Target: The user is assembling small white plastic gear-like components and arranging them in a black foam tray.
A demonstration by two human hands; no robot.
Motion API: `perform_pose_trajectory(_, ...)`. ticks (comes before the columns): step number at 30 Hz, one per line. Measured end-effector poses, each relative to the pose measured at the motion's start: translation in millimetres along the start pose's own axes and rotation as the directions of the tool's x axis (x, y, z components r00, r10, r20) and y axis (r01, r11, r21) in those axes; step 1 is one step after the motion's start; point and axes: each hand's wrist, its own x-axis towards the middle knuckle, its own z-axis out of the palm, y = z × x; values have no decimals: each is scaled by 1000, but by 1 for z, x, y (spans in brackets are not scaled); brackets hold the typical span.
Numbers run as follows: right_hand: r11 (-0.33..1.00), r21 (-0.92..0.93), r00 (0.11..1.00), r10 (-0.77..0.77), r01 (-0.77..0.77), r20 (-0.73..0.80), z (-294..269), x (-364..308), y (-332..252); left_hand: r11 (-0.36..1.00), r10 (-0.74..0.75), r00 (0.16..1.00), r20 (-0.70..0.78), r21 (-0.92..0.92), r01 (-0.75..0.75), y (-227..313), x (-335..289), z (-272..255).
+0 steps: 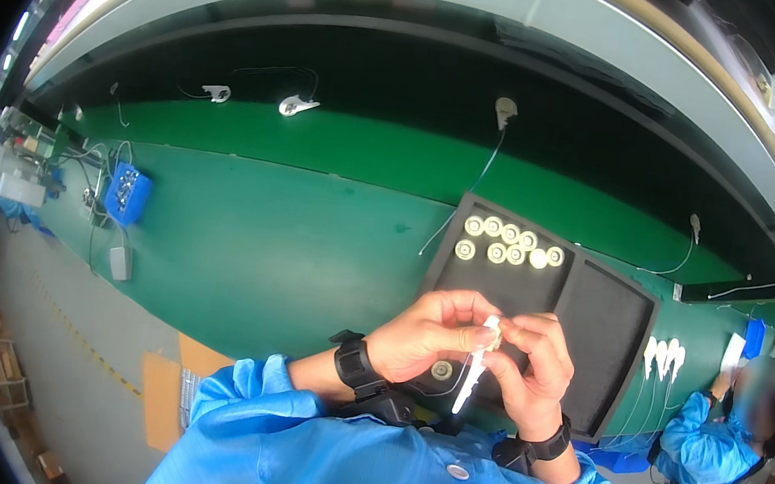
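Observation:
In front of my chest, over the near edge of a black tray point(600, 319), both hands hold a slim white plastic part point(470, 382) with a pointed tail hanging down. My left hand point(434, 334) pinches its upper end between thumb and fingers. From the other side, my right hand point(536, 364) grips the same end, its fingers curled. A thin cable point(460, 377) hangs beside the part. Something small and yellowish shows at the fingertips, too small to name. Several round cream-coloured pieces point(510, 233) sit in the tray's left compartment, and another point(441, 371) lies near my left wrist.
White teardrop-shaped parts point(298, 107) with wires lie along the back of the green table point(300, 240). More hang at the right point(662, 357). A blue bin point(127, 195) stands at the left. A co-worker in a blue sleeve point(713, 446) sits at the right.

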Motion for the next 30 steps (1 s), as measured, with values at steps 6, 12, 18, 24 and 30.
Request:
perform_pose_trajectory(6,988,-153,988,-11,35,155,29,5,9,998,-64,998,-28,-23,64,-1,1,-12)
perform_pose_trajectory(12,973,-26,971,230,-229,66,24,7,15,920,241,890,-387,384,-82,36,12,-78)
perform_pose_trajectory(18,929,-87,913,369,-359,174,29,-6,39,586,649,504,-569,797,146,129,55,-212)
perform_pose_trajectory(24,944,-167,906,322,-285,274,63,8,57,428,756,409,-511,859,281,139,152,-327)
perform_pose_trajectory(30,939,-201,877,333,-277,345,78,38,58,-185,875,451,-179,736,651,160,217,-423)
